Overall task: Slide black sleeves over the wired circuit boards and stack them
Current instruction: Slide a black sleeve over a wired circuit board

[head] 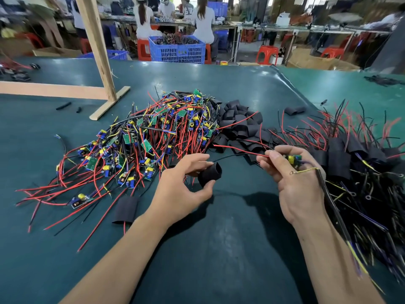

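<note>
Left hand pinches an open black sleeve, right hand pinches a wired circuit board (wires trailing); loose wires could snag the sleeve's rim.

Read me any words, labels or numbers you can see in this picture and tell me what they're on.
No text reads clearly.
Yellow label on the blue plastic slatted crate: marks too blurred to read.
Green circuit boards in the pile of wired boards: any print is too small to read.
Small green circuit board pinched in the right hand: blurred, nothing legible.
</note>
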A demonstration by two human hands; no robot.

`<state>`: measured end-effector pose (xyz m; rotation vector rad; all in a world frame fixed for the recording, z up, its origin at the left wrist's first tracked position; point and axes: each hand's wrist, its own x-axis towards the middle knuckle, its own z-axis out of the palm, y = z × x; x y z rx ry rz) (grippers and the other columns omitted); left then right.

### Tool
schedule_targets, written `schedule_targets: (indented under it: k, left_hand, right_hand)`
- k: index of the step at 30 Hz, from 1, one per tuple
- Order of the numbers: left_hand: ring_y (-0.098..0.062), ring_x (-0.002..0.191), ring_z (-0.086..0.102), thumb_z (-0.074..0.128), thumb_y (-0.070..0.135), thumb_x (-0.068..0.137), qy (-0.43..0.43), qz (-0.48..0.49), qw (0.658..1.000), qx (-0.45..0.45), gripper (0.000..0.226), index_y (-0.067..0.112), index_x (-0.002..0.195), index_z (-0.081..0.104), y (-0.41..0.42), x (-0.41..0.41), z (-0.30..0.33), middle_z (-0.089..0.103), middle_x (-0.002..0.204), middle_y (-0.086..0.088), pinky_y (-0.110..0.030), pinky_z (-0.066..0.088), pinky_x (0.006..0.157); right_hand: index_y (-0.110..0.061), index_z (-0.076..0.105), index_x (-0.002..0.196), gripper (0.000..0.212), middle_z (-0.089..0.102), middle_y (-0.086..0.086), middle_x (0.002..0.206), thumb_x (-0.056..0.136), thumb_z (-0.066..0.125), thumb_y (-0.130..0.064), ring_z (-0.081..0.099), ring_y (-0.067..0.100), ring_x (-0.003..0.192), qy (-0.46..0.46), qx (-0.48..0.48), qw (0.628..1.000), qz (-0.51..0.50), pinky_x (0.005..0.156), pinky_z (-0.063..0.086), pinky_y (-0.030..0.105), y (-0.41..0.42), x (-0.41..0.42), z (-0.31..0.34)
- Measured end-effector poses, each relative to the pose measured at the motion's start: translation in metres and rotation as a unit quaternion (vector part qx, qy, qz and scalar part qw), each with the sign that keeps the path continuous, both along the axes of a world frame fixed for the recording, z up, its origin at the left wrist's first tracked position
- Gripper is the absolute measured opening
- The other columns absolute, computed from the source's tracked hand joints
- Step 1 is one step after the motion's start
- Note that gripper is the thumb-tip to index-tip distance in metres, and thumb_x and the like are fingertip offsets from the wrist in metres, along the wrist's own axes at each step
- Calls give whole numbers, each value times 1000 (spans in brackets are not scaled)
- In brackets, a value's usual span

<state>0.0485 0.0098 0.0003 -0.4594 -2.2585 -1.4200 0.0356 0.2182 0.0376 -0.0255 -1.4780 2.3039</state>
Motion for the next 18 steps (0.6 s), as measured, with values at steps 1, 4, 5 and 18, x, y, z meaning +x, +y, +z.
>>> schedule_targets:
  k: [1, 4, 5, 18]
  left_hand:
    - [-1, 103, 67, 81, 1, 73, 0, 0, 1000, -4, 55, 18, 121, 60, 0, -1, -1, 73, 106, 12, -13, 43, 97]
    - [-4, 103, 67, 81, 2, 74, 19, 20, 1000, 9, 54, 20, 120, 60, 0, -2, -2, 72, 107, 14, -14, 44, 96]
    - [-3, 102, 67, 81, 2, 74, 33, 30, 999, 15, 54, 20, 120, 60, 0, -3, -2, 72, 108, 14, -13, 44, 95]
    - [-1, 108, 64, 81, 9, 75, 45, 51, 998, 13, 57, 27, 123, 56, -3, -9, -7, 70, 107, 21, -9, 38, 97]
  right_hand:
    - [-3, 60, 88, 15, 70, 6, 66, 89, 59, 12, 73, 23, 66, 3, 0, 1000, -8, 68, 59, 23, 0, 0, 0]
    - [-5, 61, 87, 17, 69, 4, 67, 89, 59, 12, 72, 23, 66, 10, -10, 1000, -25, 67, 58, 24, 4, -2, 0]
    - [-5, 61, 86, 18, 69, 4, 67, 89, 59, 12, 72, 23, 65, 11, -12, 999, -27, 67, 58, 24, 5, -2, 0]
    - [-5, 59, 88, 18, 70, 4, 69, 91, 55, 12, 72, 22, 68, 29, -47, 998, 1, 70, 58, 24, 2, 2, 4]
